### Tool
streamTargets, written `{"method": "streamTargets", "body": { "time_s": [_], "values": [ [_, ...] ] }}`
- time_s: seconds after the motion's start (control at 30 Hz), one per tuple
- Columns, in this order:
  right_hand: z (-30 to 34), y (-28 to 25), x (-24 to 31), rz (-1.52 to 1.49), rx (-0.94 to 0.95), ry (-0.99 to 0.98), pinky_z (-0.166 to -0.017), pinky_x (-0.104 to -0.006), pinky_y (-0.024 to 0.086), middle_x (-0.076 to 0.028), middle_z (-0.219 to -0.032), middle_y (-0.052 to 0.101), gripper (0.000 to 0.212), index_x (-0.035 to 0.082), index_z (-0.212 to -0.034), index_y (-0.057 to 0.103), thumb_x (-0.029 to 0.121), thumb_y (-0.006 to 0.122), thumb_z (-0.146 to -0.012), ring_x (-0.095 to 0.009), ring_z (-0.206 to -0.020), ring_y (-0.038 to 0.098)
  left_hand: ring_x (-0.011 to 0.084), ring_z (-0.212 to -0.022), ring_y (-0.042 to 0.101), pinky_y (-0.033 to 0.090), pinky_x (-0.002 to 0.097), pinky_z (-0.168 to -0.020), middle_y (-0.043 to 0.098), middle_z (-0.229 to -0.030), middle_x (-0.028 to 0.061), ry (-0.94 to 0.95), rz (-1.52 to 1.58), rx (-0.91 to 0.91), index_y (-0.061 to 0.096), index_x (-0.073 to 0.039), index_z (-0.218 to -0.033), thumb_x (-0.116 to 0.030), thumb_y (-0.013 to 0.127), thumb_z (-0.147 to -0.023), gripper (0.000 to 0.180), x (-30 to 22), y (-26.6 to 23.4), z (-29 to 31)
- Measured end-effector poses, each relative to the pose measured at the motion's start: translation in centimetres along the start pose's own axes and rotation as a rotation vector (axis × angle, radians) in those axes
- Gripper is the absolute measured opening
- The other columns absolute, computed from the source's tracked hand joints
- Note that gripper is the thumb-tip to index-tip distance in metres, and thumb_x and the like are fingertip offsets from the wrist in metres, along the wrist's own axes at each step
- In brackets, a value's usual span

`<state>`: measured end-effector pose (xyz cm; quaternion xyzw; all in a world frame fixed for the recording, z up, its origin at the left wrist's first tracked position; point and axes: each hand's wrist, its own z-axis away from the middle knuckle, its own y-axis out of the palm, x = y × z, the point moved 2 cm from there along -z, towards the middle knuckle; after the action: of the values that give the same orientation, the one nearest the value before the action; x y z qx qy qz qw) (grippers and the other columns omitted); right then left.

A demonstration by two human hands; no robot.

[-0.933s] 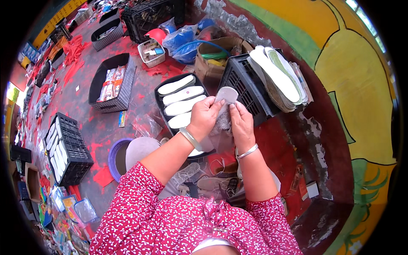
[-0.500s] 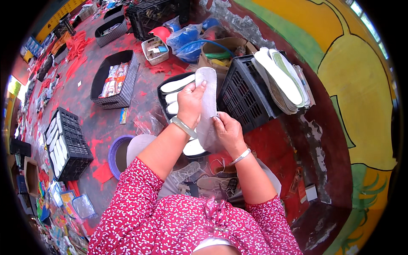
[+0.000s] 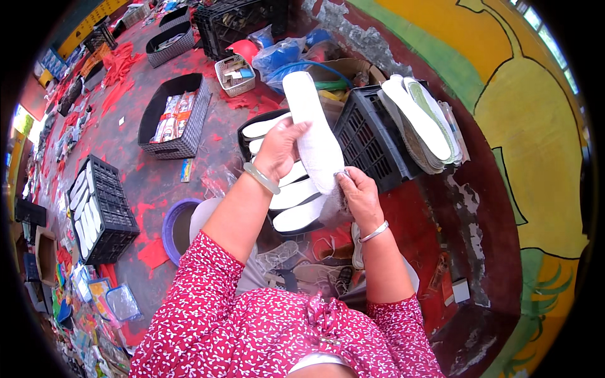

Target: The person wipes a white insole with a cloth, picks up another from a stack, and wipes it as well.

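A white shoe insole (image 3: 317, 135) is held up in front of me, tilted, its far end leaning left. My left hand (image 3: 280, 150) is closed round its left edge, thumb on the upper face. At the near right edge, the fingers of my right hand (image 3: 360, 194) are pinched, with a dark bit at the thumb tip. Below them hangs a thin, fuzzy greyish piece (image 3: 336, 209); whether it is joined to the insole I cannot tell. Under my hands, more white insoles (image 3: 297, 215) lie side by side in a dark bin, partly hidden by my left hand and the held insole.
On the right, a black plastic crate (image 3: 372, 135) has a stack of insoles (image 3: 419, 120) on top, beside the wall. Left are a purple basin (image 3: 169, 232), a crate of insoles (image 3: 104, 211) and a woven basket (image 3: 179, 148). Shoes (image 3: 321, 272) lie below my hands.
The insole has turned from its greyish side to a bright white face and tilted left at its far end. My right hand has moved slightly right and nearer; my left hand keeps its grip.
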<state>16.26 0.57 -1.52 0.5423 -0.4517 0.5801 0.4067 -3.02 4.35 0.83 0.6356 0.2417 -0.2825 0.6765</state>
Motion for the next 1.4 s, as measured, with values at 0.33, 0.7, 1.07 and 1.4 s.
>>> {"method": "streamTargets", "body": {
  "time_s": [0.33, 0.7, 1.07, 1.4],
  "values": [
    [-0.4, 0.1, 1.4, -0.201, -0.017, 0.09, -0.061, -0.0192, 0.042, 0.002, -0.079, 0.06, 0.015, -0.002, -0.095, 0.063, 0.009, 0.055, -0.09, -0.003, -0.069, 0.05, 0.0263, -0.092, 0.063, 0.052, 0.0404, -0.085, 0.062, -0.101, 0.0139, 0.006, 0.19, -0.113, 0.052, 0.004, -0.11, -0.004, 0.052, -0.091, 0.021, 3.2, 0.7, 0.7],
    [1.1, 0.4, 2.4, -0.262, 0.206, 0.269, -0.054, -0.0197, 0.041, 0.004, -0.069, 0.059, 0.027, 0.002, -0.079, 0.064, 0.025, 0.058, -0.092, -0.003, -0.059, 0.05, 0.0256, -0.102, 0.058, 0.046, 0.0418, -0.093, 0.059, -0.11, 0.0116, 0.154, 0.273, -0.132, 0.048, -0.001, -0.116, -0.005, 0.051, -0.092, 0.025, 0.1, -1.2, -0.1],
    [2.0, -4.3, 6.6, -0.751, 0.054, 0.22, -0.072, -0.0279, 0.053, -0.014, -0.097, 0.065, 0.045, -0.009, -0.113, 0.055, 0.031, 0.055, -0.092, -0.017, -0.08, 0.065, 0.0272, -0.117, 0.049, 0.028, 0.0459, -0.105, 0.061, -0.116, 0.0094, 1.114, -1.772, 0.092, 0.067, -0.017, -0.109, -0.004, 0.061, -0.076, 0.035, 0.3, 2.5, 3.4],
    [1.8, -5.6, 3.9, -0.282, 0.146, 0.277, -0.07, -0.0221, 0.048, -0.007, -0.087, 0.066, 0.021, -0.008, -0.099, 0.065, 0.007, 0.065, -0.083, -0.01, -0.077, 0.061, 0.0332, -0.126, 0.041, 0.034, 0.0393, -0.103, 0.035, -0.14, 0.0207, 0.876, -1.023, -0.189, 0.036, -0.003, -0.138, 0.0, 0.052, -0.084, 0.056, 0.9, 0.4, 1.8]
  ]
}}
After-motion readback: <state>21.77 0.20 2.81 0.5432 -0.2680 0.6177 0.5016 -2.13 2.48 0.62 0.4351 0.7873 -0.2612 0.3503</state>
